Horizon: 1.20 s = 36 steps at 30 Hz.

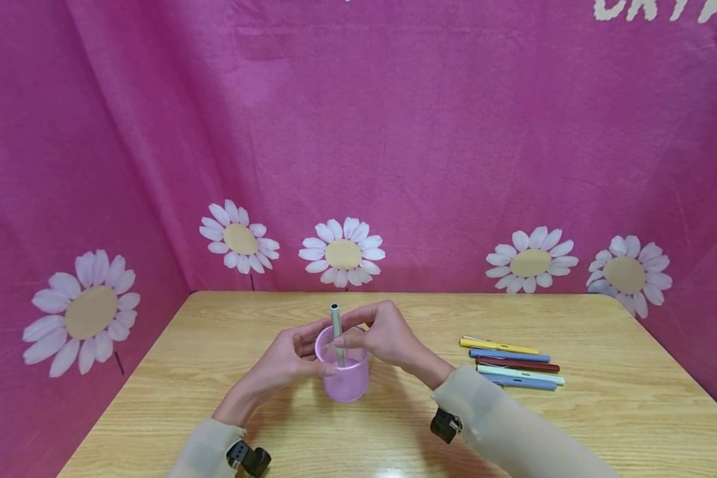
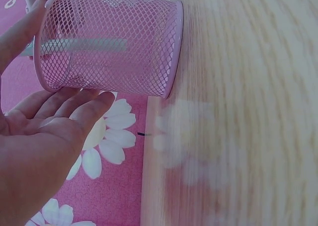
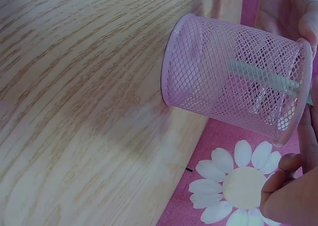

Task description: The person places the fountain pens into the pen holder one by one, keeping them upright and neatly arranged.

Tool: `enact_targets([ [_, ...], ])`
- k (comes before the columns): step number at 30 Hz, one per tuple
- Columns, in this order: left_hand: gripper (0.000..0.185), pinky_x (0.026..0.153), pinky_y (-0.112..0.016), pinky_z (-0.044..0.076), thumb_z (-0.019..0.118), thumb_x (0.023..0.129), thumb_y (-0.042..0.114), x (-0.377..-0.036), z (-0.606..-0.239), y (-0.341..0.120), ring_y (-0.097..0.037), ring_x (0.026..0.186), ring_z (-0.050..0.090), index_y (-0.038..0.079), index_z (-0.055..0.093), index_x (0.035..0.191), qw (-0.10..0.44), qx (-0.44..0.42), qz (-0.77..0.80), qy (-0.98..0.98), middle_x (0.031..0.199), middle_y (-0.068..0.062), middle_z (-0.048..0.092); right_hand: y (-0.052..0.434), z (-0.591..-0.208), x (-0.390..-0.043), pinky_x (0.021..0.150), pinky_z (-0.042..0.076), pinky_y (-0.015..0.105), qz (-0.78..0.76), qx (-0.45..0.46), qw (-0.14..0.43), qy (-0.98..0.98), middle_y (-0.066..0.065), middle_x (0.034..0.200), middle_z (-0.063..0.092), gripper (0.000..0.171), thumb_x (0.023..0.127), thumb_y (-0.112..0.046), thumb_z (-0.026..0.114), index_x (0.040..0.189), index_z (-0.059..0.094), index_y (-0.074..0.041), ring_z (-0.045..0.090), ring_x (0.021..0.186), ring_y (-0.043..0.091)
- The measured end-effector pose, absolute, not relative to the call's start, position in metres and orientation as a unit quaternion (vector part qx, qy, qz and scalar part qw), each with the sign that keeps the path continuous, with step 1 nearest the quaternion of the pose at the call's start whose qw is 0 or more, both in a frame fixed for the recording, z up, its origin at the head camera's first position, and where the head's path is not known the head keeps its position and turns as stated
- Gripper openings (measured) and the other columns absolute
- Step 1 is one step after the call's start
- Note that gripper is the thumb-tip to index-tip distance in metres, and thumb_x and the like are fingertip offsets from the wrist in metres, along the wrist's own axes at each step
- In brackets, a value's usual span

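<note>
A pink mesh pen cup [image 1: 348,385] stands upright on the table, its mesh wall [image 2: 109,47] large in the left wrist view. With the thumb on the near rim and the fingers around the side, my left hand [image 1: 283,362] holds the cup. My right hand [image 1: 385,338] pinches a pale green pen [image 1: 336,322] between thumb and fingers. The pen points down into the cup, its upper end above the rim. Through the mesh, the lower part of the pen [image 3: 258,76] shows in the right wrist view, with its tip above the cup's base.
To the right, several pens lie side by side on the wooden table [image 1: 621,425]: a yellow pen [image 1: 498,346], a dark red pen [image 1: 520,364], a pale green one and blue ones. A magenta cloth [image 1: 394,133] with daisies hangs behind the table.
</note>
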<state>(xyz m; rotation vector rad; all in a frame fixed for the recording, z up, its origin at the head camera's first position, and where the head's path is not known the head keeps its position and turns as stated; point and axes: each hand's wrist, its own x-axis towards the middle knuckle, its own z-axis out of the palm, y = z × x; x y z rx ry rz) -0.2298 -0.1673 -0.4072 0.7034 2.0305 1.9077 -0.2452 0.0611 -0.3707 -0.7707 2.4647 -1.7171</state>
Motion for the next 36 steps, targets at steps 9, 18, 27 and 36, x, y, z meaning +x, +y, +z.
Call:
enact_targets([
  [9, 0.087, 0.113, -0.050, 0.044, 0.081, 0.089, 0.000, -0.229, -0.407, -0.168, -0.039, 0.139, 0.052, -0.006, 0.032, 0.161, 0.135, 0.235, 0.659, 0.702, 0.161, -0.024, 0.042, 0.060, -0.373, -0.244, 0.088, 0.054, 0.036, -0.545, -0.233, 0.021, 0.805, -0.004, 0.098, 0.080, 0.022, 0.083, -0.012, 0.090, 0.104, 0.084, -0.009, 0.067, 0.104, 0.015],
  [18, 0.090, 0.113, -0.050, 0.044, 0.084, 0.087, 0.001, -0.230, -0.407, -0.168, -0.039, 0.139, 0.053, -0.005, 0.033, 0.161, 0.138, 0.238, 0.658, 0.701, 0.159, -0.024, 0.045, 0.060, -0.377, -0.245, 0.073, 0.054, 0.030, -0.538, -0.232, 0.018, 0.810, -0.004, 0.097, 0.080, 0.022, 0.083, -0.013, 0.090, 0.103, 0.084, -0.010, 0.067, 0.094, 0.014],
  [27, 0.092, 0.109, -0.039, 0.050, 0.085, 0.087, 0.002, -0.229, -0.407, -0.169, -0.038, 0.137, 0.054, -0.008, 0.031, 0.161, 0.135, 0.232, 0.656, 0.705, 0.157, -0.026, 0.047, 0.059, -0.376, -0.245, 0.077, 0.055, 0.030, -0.530, -0.237, 0.011, 0.814, -0.002, 0.097, 0.080, 0.020, 0.085, -0.015, 0.090, 0.103, 0.085, -0.010, 0.067, 0.098, 0.015],
  [36, 0.088, 0.117, -0.048, 0.041, 0.084, 0.088, 0.004, -0.229, -0.405, -0.169, -0.041, 0.144, 0.046, -0.006, 0.034, 0.160, 0.134, 0.231, 0.646, 0.715, 0.159, -0.024, 0.045, 0.075, -0.361, -0.243, 0.085, 0.051, 0.031, -0.518, -0.259, -0.013, 0.815, 0.000, 0.100, 0.080, 0.022, 0.087, -0.014, 0.088, 0.107, 0.083, -0.006, 0.068, 0.107, 0.017],
])
